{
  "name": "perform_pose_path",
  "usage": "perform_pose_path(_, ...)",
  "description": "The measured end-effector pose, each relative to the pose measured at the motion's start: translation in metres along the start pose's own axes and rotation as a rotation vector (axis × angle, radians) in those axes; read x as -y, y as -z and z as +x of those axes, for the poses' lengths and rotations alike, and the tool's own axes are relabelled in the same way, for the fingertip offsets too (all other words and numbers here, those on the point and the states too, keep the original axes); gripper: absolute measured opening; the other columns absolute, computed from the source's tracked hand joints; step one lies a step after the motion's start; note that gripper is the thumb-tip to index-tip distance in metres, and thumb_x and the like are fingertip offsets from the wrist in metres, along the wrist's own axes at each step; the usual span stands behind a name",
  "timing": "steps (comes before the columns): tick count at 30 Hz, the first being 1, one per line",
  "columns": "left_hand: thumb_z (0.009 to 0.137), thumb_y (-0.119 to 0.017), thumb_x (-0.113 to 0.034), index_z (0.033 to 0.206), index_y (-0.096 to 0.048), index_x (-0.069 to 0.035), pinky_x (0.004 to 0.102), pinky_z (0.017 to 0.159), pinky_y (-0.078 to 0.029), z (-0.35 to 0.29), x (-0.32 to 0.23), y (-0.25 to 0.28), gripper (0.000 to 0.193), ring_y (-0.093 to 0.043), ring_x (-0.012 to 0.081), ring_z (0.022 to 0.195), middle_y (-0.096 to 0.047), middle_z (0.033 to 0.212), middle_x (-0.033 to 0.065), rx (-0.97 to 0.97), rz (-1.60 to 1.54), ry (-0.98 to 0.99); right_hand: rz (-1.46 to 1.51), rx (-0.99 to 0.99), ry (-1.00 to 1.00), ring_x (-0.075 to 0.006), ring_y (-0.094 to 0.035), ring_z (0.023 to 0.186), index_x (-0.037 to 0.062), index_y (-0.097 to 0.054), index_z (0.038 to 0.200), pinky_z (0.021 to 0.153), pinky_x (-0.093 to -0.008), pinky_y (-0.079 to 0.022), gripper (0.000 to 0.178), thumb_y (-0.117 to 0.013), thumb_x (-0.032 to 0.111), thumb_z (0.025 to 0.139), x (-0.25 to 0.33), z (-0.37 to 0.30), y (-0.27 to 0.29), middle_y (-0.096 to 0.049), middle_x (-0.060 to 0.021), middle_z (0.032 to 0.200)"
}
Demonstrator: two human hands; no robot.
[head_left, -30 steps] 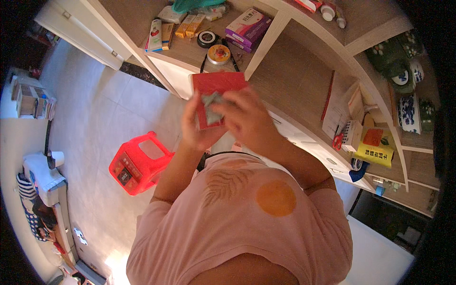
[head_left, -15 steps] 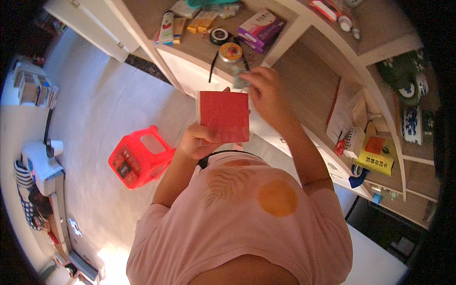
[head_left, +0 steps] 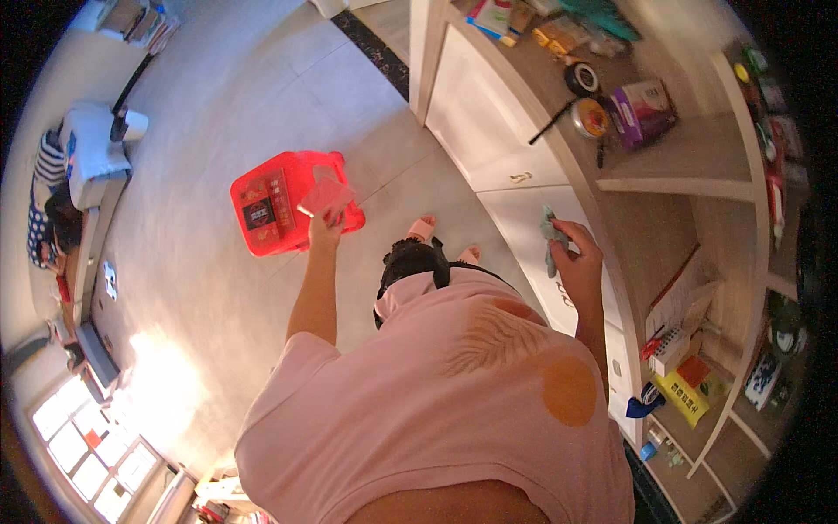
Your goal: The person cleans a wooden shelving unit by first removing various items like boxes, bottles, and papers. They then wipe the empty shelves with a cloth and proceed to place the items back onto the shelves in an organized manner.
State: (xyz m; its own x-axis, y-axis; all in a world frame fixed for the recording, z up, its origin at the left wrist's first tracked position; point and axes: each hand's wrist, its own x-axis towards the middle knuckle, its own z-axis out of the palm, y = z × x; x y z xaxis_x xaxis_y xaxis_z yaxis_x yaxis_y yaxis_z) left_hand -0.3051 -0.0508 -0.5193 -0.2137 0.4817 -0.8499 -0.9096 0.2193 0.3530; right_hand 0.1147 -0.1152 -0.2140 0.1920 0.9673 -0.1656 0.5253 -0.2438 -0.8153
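Pale tiled floor (head_left: pixel 218 301) spreads over the left and centre of the frame, brightened by glare near the window (head_left: pixel 92 445) at lower left.

Just above and left of centre is the book (head_left: pixel 325 194), tilted and pinkish red. The left hand (head_left: pixel 326 229) grasps it by its lower edge, fingers closed on it. It overlaps the red box (head_left: pixel 253 188) standing on the floor; whether the two touch, I cannot tell. Right of centre, the right hand (head_left: pixel 578 258) pinches a crumpled grey-green cloth (head_left: pixel 552 234) between thumb and fingers, in front of the white cabinet (head_left: pixel 497 131).

The step in hand seems to be handling book and cloth apart, one to each side. The next move probably calls for a firm pinch on the book's edge and a loose grip on the cloth, clear of the cabinet.

Farther out, at upper right, the shelf (head_left: pixel 698 159) bears a round tin (head_left: pixel 590 117), a black disc (head_left: pixel 581 79) and a purple box (head_left: pixel 643 113). A yellow packet (head_left: pixel 681 397) lies at lower right.

As for writing, the red box has a dark label (head_left: pixel 259 215) with pale marks too small to tell; the purple box is printed, and dark characters cross the yellow packet. None can be made out on the book.
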Motion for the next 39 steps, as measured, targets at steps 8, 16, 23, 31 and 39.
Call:
perform_pose_path(8, 0.076, -0.049, -0.009, 0.093, -0.047, -0.005, 0.0435, 0.075, -0.044, 0.065, -0.108, 0.077, 0.017, -0.049, 0.025, 0.084, -0.051, 0.092, 0.0097, -0.041, -0.055, -0.149, -0.061, 0.081, -0.022, -0.0163, -0.055, 0.088, 0.0022, -0.057, 0.101, 0.061, -0.0244, -0.049, 0.027, -0.053, -0.001, 0.074, 0.017, 0.007, -0.028, -0.055, -0.0092, 0.101)
perform_pose_path(16, 0.081, -0.041, -0.027, 0.084, -0.048, -0.009, 0.0467, 0.077, -0.042, 0.061, -0.077, 0.084, 0.019, -0.046, 0.027, 0.082, -0.051, 0.085, 0.0068, 0.172, 0.58, 0.025, -0.1, -0.046, -0.127, -0.0169, -0.055, 0.081, 0.0029, -0.055, 0.102, 0.067, -0.0291, -0.046, 0.033, -0.058, 0.005, 0.07, -0.017, -0.012, -0.012, -0.058, -0.009, 0.092)
perform_pose_path(23, 0.081, -0.048, -0.028, 0.096, -0.052, -0.012, 0.0423, 0.075, -0.041, 0.028, 0.015, 0.041, 0.022, -0.05, 0.0198, 0.095, -0.055, 0.099, 0.0014, 0.143, 0.941, 0.351, -0.437, -0.66, -0.167, -0.0235, -0.057, 0.074, 0.0063, -0.056, 0.101, 0.066, -0.0312, -0.046, 0.031, -0.059, 0.009, 0.071, -0.101, -0.012, 0.077, -0.058, -0.0115, 0.091)
perform_pose_path(31, 0.082, -0.05, -0.026, 0.106, -0.048, -0.012, 0.0358, 0.074, -0.042, -0.012, 0.079, 0.006, 0.028, -0.052, 0.0205, 0.09, -0.054, 0.1, 0.0047, 0.418, 1.108, 0.294, -0.704, -0.273, 0.49, -0.0263, -0.053, 0.081, 0.0132, -0.059, 0.097, 0.077, -0.0366, -0.041, 0.023, -0.057, 0.01, 0.075, -0.105, 0.059, 0.078, -0.057, -0.0074, 0.088)
perform_pose_path(39, 0.082, -0.048, -0.025, 0.114, -0.043, -0.008, 0.0377, 0.076, -0.043, -0.071, 0.124, 0.051, 0.036, -0.053, 0.023, 0.091, -0.053, 0.104, 0.0082, 0.171, 1.14, 0.246, -0.304, -0.339, -0.005, -0.0302, -0.054, 0.073, 0.0081, -0.061, 0.092, 0.069, -0.0378, -0.044, 0.019, -0.057, 0.009, 0.073, -0.132, 0.111, 0.113, -0.058, -0.0138, 0.085)
